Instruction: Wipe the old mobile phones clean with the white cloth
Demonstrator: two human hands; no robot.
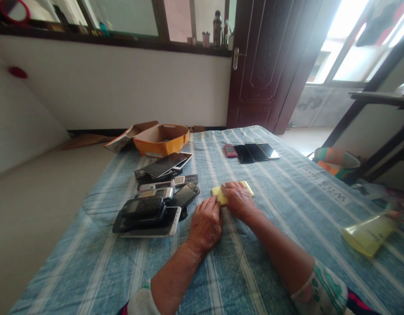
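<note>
A flat yellow phone [248, 188] lies on the striped blue bed cover, partly hidden under my hands. My right hand [237, 199] is over its middle, with fingers bent and pressed on it. My left hand [206, 221] is closed, its fingertips touching the near left edge of the phone. Left of my left hand is a loose pile of old phones: a dark smartphone [187, 195], a black handset [142, 205] on top of a white-edged smartphone [172, 221], and a keypad phone [186, 180]. Farther back a large dark phone [164, 165] rests across others.
An open orange cardboard box [162, 142] stands at the far left of the bed cover [228, 280]. Several black phones [256, 153] lie in a row at the back right, beside a small pink phone [230, 151]. A yellow transparent packet [369, 236] is at right.
</note>
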